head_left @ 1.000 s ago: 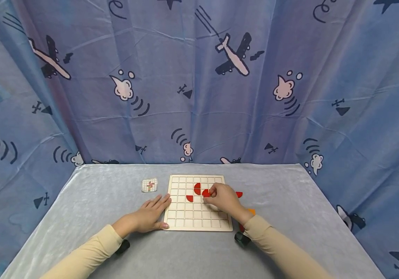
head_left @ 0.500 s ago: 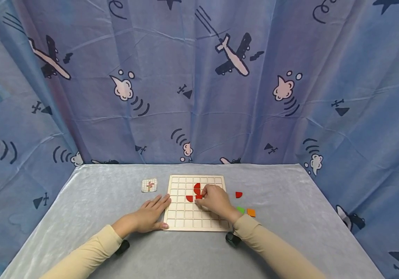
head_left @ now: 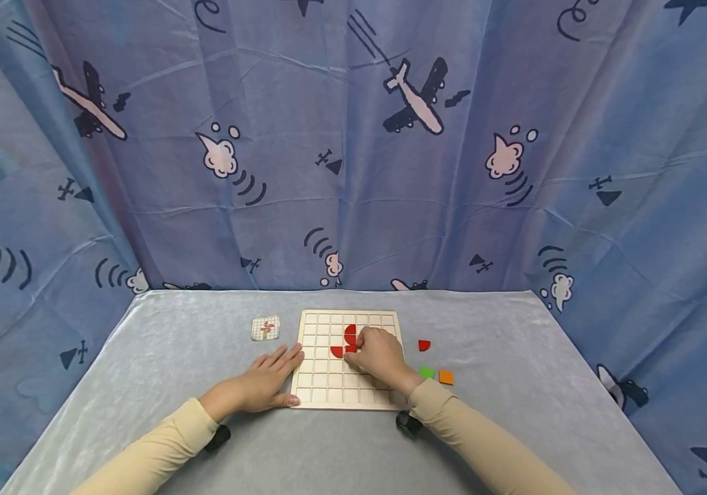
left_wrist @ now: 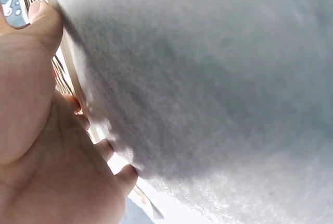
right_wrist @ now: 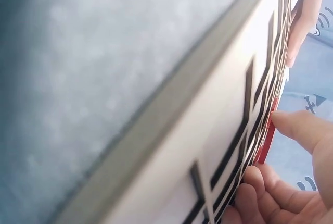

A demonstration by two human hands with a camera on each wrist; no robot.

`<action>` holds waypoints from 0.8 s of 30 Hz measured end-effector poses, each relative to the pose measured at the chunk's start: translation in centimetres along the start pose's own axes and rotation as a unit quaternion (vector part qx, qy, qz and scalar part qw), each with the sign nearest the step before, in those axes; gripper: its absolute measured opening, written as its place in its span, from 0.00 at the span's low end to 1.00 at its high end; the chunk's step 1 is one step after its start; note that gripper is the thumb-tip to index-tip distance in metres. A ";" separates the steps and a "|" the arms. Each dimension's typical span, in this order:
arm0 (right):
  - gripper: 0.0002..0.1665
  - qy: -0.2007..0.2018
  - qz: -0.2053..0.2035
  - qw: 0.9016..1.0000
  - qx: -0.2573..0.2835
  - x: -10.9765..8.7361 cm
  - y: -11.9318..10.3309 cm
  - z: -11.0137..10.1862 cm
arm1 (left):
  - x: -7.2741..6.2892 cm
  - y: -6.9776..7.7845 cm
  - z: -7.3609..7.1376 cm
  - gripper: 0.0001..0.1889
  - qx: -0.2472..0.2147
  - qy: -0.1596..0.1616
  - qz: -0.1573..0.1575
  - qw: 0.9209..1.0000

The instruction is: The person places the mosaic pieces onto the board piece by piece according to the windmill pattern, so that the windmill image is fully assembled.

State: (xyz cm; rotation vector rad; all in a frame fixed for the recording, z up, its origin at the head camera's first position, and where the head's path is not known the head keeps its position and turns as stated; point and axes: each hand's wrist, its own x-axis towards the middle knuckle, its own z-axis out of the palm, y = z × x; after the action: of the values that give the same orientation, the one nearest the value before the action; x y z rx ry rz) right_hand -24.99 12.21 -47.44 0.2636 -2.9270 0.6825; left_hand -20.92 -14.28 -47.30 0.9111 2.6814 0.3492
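A pale wooden grid board (head_left: 321,382) lies on the table. My left hand (head_left: 262,382) rests beside its left edge, fingers straight and spread, fingertips and thumb right at the rim. Over the middle of the board my right hand (head_left: 383,359) pinches a red quarter-circle tile (head_left: 350,348) between thumb and fingers. In the right wrist view that tile (right_wrist: 267,143) shows edge-on, close over the grid. Red quarter-circle tiles (head_left: 350,335) sit in the cells just above it, and another red tile (head_left: 337,351) is just to its left. The right hand hides part of the grid.
A small card (head_left: 265,328) with a grid and a coloured pattern lies left of the board. To the right lie a loose red quarter-circle tile (head_left: 424,345), a green tile (head_left: 427,372) and an orange square tile (head_left: 446,377). A patterned curtain (head_left: 353,206) hangs behind the table.
My right hand has moved left across the board with the red quarter-circle tile, then stayed nearly still. The green and orange tiles came into view from behind its wrist. My left hand has not moved.
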 end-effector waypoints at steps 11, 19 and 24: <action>0.20 -0.006 -0.001 1.000 -0.005 0.1 0.0 0.2 | 0.0 -0.1 0.0 0.47 -0.003 -0.002 -0.002 1.000; 0.19 -0.007 -0.005 1.000 0.001 0.0 0.0 0.3 | 0.1 -0.1 0.0 0.47 -0.002 -0.003 0.000 1.000; 0.20 -0.008 -0.005 1.000 -0.001 0.0 0.0 0.3 | 0.0 0.0 -0.1 0.47 -0.004 -0.003 0.000 1.000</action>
State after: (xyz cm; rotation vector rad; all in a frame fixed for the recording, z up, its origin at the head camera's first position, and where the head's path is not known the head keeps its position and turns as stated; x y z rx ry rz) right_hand -25.03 12.10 -47.69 0.2859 -2.9390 0.6781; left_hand -20.94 -14.28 -47.22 0.9091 2.6729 0.3580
